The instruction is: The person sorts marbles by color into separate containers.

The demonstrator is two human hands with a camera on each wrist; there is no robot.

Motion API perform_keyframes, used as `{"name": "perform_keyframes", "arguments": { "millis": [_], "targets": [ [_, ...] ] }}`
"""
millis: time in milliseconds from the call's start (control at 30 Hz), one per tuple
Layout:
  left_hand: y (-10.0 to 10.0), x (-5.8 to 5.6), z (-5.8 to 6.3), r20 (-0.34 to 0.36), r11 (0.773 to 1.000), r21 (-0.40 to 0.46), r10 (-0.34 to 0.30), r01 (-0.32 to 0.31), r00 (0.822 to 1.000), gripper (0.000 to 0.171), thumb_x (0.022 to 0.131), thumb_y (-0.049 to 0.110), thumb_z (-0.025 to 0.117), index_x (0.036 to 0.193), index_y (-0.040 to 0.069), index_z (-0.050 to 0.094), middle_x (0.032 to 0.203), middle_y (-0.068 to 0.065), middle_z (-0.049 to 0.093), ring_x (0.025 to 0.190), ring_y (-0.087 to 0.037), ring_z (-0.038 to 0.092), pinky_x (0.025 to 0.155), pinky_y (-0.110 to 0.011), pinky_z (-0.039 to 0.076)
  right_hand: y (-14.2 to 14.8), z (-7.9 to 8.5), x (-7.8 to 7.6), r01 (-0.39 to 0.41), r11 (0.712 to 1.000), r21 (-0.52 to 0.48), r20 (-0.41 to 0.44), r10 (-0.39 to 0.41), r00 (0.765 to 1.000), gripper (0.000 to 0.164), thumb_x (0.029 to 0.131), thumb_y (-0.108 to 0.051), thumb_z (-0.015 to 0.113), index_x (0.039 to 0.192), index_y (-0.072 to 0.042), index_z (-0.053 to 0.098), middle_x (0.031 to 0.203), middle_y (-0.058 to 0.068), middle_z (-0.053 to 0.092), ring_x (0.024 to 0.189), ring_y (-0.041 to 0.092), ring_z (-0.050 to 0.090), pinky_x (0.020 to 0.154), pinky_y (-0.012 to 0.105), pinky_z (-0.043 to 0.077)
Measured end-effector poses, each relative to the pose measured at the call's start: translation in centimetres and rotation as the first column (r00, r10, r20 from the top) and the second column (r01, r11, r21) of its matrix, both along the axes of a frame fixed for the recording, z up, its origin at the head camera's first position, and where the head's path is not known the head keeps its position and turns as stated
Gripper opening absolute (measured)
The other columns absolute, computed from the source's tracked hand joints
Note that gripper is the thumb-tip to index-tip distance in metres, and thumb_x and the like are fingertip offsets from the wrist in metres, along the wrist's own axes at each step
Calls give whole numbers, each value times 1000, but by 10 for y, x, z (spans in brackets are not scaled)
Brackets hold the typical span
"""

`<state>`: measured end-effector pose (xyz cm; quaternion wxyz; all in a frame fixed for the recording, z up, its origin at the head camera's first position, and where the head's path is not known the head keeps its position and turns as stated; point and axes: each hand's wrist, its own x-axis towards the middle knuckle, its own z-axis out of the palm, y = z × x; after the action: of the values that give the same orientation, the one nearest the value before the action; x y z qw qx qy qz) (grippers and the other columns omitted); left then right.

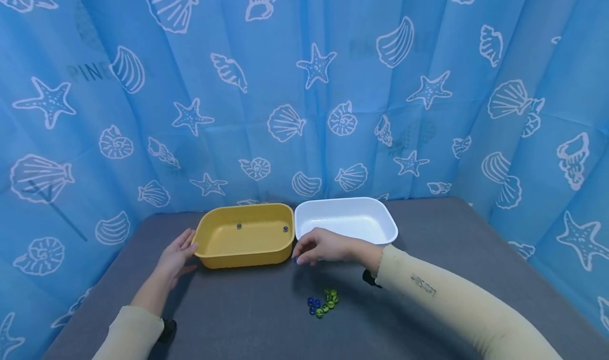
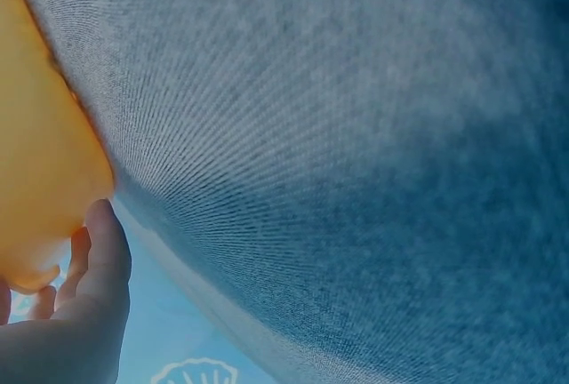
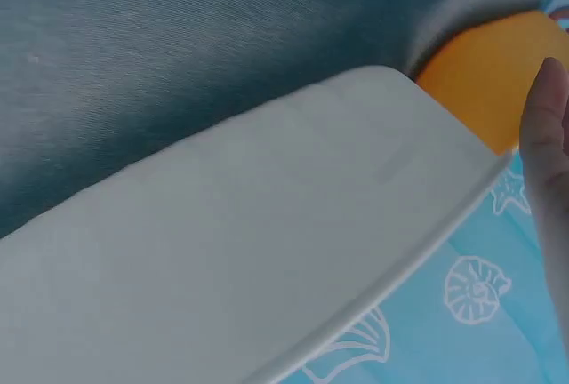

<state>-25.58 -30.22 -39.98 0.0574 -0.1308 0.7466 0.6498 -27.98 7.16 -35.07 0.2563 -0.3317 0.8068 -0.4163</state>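
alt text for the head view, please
A person's right grip pinches a small blue marble by a yellow tub and a white tub set side by side; the left grip touches the yellow one. Two dark marbles lie in the yellow tub; blue marbles and green marbles cluster on the grey table, blue shell-print curtain behind.

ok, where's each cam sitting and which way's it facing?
Head: worn on head, faces forward-down at yellow tray, white tray; left grip, right grip, sleeves.
Left wrist: worn there, faces yellow tray's corner; part of left grip.
Right wrist: worn there, faces white tray's side; part of right grip.
Head and right wrist share both trays.
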Motion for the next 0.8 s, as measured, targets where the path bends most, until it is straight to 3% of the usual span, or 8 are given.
{"name": "perform_keyframes", "arguments": {
  "millis": [167,333,500,600,800],
  "targets": [
    [0,0,1,-1,1000,-2,2,-2,1000,64,106,18,40,156,12,0,161,-7,5,145,-37,14,107,-63,28,-10,6,-8,84,995,-55,48,-82,996,14,94,-10,65,103,0,70,90,3,66,80,19,60,83,46,55],
    [-1,1,-2,-10,1000,3,-18,18,1000,64,106,16,39,156,11,0,161,-7,5,145,-37,14,107,-63,28,-19,9,-14,130,987,-99,62,-125,990,18,95,-11,64,107,3,68,96,5,67,96,34,61,85,45,55],
    [-1,0,-3,-16,1000,-1,-15,15,1000,64,106,17,40,156,11,0,161,-7,4,145,-37,14,106,-63,28,-30,10,-18,175,977,-125,34,-172,985,19,95,-12,64,107,2,68,96,6,67,88,27,63,83,41,56],
    [-2,1,-3,-11,1000,-6,-16,16,1000,64,107,18,39,156,11,0,161,-6,4,145,-37,13,107,-63,28,-39,8,-19,218,964,-151,32,-216,976,18,94,-13,65,106,1,69,96,6,66,87,23,63,83,39,56],
    [-2,2,-2,-9,1000,-9,-18,18,1000,64,107,18,39,156,12,0,161,-6,4,145,-37,13,107,-62,29,-60,0,-23,335,923,-189,93,-322,942,19,93,-13,66,107,-1,69,100,7,65,104,33,61,82,36,57]
  ]
}}
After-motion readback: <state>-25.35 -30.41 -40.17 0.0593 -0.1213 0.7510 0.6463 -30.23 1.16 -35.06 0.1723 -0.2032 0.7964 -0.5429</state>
